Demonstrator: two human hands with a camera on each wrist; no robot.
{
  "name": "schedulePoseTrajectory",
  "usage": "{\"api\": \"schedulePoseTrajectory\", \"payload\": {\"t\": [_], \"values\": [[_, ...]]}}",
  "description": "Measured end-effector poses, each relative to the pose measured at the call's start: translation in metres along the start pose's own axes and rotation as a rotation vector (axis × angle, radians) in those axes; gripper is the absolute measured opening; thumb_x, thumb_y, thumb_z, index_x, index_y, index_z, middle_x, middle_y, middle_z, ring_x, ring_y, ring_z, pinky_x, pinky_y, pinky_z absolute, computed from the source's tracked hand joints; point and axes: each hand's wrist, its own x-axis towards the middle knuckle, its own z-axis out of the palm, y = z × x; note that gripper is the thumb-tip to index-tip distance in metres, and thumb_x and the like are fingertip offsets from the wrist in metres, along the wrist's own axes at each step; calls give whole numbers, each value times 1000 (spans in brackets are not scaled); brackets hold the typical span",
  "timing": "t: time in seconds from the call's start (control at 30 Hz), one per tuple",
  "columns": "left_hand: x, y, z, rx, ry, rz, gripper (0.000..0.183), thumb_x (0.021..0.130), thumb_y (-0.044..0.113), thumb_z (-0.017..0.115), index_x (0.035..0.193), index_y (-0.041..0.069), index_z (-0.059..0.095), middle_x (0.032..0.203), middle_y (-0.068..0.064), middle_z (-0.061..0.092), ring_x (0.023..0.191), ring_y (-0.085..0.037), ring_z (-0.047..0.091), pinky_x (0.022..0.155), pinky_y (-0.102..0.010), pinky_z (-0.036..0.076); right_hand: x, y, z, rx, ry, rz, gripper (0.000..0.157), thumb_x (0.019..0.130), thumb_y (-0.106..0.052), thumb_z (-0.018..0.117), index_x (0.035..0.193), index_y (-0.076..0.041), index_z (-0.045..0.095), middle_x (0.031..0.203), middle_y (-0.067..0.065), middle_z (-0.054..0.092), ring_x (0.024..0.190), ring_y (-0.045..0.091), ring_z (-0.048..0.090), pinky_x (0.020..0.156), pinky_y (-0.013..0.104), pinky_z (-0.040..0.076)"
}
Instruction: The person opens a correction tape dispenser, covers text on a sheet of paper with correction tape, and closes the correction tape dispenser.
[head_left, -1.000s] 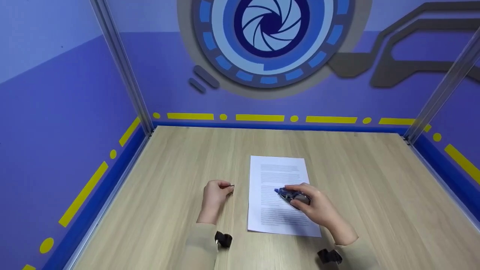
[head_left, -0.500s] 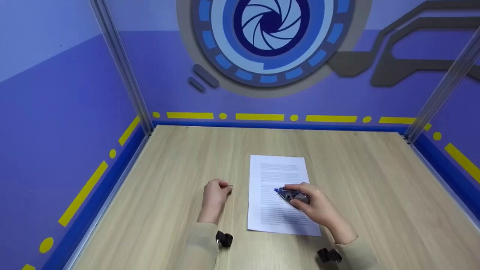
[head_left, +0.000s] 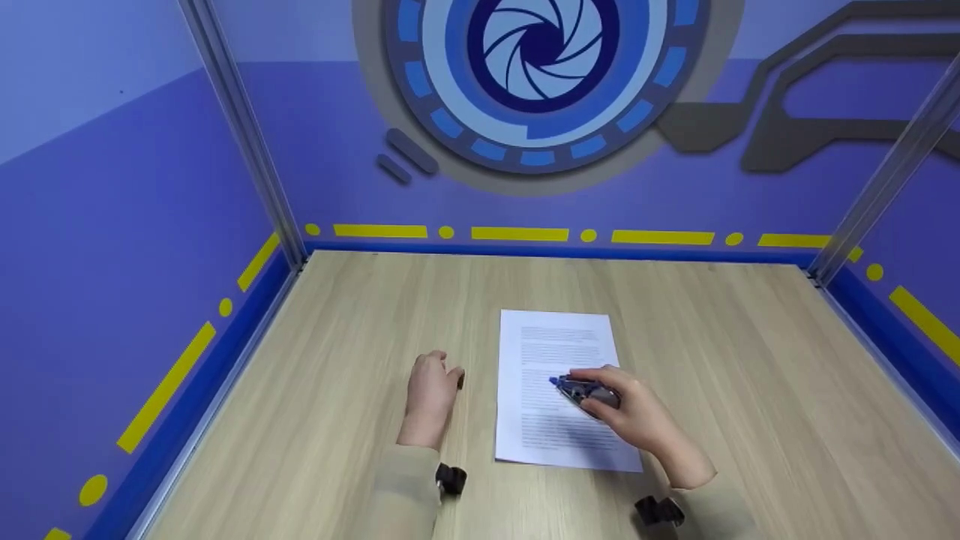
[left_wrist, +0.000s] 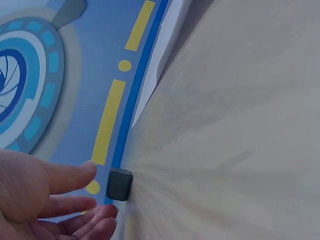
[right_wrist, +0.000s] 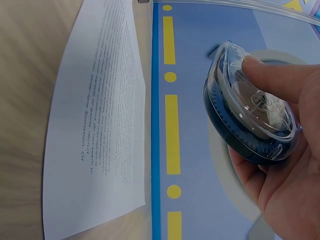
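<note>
A correction tape with a clear casing, dark wheels and a blue tip is in my right hand, gripped between thumb and fingers above the printed sheet. The right wrist view shows the correction tape held from the side, apart from the paper. Left of the sheet, my left hand is low over the table with its fingers loose. Just off its fingertips in the left wrist view is a small dark rectangular piece, with gaps between it and the thumb and fingers.
The sheet lies flat on a wood-grain table. Blue walls with yellow marks and metal corner posts enclose the table. A black wrist strap piece sits on the left sleeve.
My left hand has let go of the small dark piece it pinched, its fingers moving apart and slightly forward. My right hand with the correction tape has stayed in place.
</note>
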Motion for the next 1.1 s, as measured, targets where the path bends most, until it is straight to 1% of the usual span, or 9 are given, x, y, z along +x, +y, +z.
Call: {"api": "schedulePoseTrajectory", "payload": {"t": [0.07, 0.13, 0.2, 0.33, 0.37, 0.53, 0.77, 0.9, 1.1], "values": [[-2, 6, 0, 11, -9, 63, 41, 96, 14, 72, 131, -5, 64, 120, -20, 66, 113, -35, 67, 95, -45, 59, 0, 0, 0, 4, 0, -5, 45, 86, -3, 79, 129, -15, 72, 113, 1, 75, 93, 10, 63, 81, 26, 53], [-4, 12, 1, 18, -40, 138, 42, 95, 14, 73, 132, -2, 64, 124, -19, 65, 117, -35, 66, 98, -45, 58, 1, 1, 0, 9, -1, -10, 45, 86, -2, 79, 129, -13, 72, 113, 2, 75, 94, 10, 64, 81, 26, 53], [-7, 18, 4, 32, -95, 218, 42, 94, 16, 74, 132, 0, 65, 128, -17, 65, 122, -34, 65, 102, -46, 57, 0, 2, 0, 6, 3, -12, 44, 86, -3, 79, 128, -12, 72, 114, 2, 75, 94, 10, 64, 81, 26, 53], [-12, 25, 11, 77, -223, 337, 45, 93, 17, 76, 134, 2, 65, 136, -15, 64, 129, -34, 62, 109, -45, 52, 0, 1, 1, -6, 5, -5, 44, 86, -4, 80, 128, -13, 72, 114, 2, 75, 95, 10, 63, 82, 26, 53], [-13, 25, 12, 89, -254, 357, 46, 93, 18, 76, 134, 2, 65, 138, -15, 63, 131, -33, 61, 111, -45, 51, 0, 1, 1, -8, 4, -3, 44, 86, -4, 80, 128, -14, 72, 114, 2, 75, 95, 10, 63, 82, 26, 52], [-16, 26, 19, 154, -378, 403, 53, 91, 19, 79, 138, 2, 62, 144, -16, 61, 136, -32, 58, 116, -44, 47, 0, 1, 1, -1, -5, 8, 44, 86, -3, 79, 128, -15, 72, 113, 2, 75, 94, 10, 63, 81, 26, 53], [-19, 23, 20, 262, -517, 442, 63, 92, 20, 77, 147, 0, 54, 160, -12, 48, 150, -30, 44, 125, -42, 35, 0, 3, 6, -7, 2, -8, 44, 85, -2, 80, 126, -15, 73, 115, 2, 76, 98, 11, 66, 84, 28, 56], [-20, 21, 22, 290, -561, 461, 68, 91, 18, 78, 150, 0, 50, 164, -10, 42, 153, -28, 40, 126, -39, 33, 0, 4, 9, -11, 1, 3, 43, 85, -2, 80, 125, -15, 74, 114, 2, 76, 98, 11, 66, 83, 28, 57], [-22, 19, 24, 325, -591, 462, 69, 90, 19, 78, 150, 2, 51, 165, -9, 41, 153, -28, 39, 126, -38, 33, -1, 7, 13, -16, -22, 24, 41, 86, -5, 80, 125, -16, 73, 117, 3, 76, 102, 15, 69, 87, 32, 59]]}}
